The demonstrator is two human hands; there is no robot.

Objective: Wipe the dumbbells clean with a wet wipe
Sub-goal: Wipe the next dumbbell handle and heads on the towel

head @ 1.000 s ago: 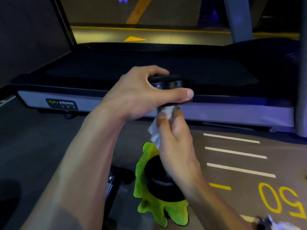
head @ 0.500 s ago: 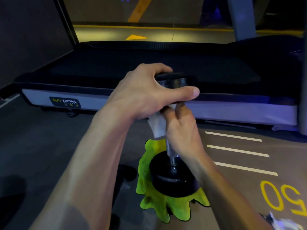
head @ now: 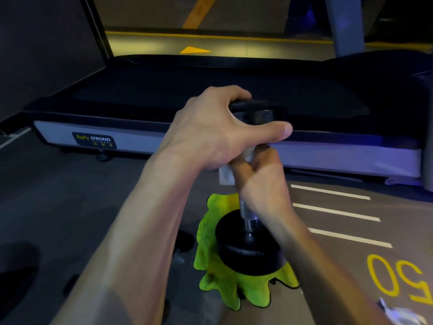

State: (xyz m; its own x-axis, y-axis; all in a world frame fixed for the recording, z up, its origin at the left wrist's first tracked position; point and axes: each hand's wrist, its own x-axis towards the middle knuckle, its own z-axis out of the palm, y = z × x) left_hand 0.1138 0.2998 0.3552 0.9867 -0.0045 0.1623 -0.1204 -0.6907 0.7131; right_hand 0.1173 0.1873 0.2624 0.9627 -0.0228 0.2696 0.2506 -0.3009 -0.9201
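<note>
A black dumbbell (head: 246, 249) stands upright on end, its lower head resting on a lime-green cloth (head: 220, 282) on the floor. My left hand (head: 218, 130) grips the upper head from above, thumb across its side. My right hand (head: 260, 174) is wrapped round the top of the metal handle just under that head, holding a white wet wipe (head: 226, 175) against the bar. A corner of the wipe sticks out to the left between my hands. The lower handle shows bare and shiny.
A treadmill (head: 328, 158) with a black belt and grey side rail lies across the view right behind the dumbbell. White floor stripes and a yellow "50" mark the floor on the right. Crumpled white wipes (head: 403, 314) lie at the bottom right corner.
My right hand has slid up the handle with the wipe, from near the lower head to just beneath the upper head. The lower handle and head have come into view. My left hand keeps its grip.
</note>
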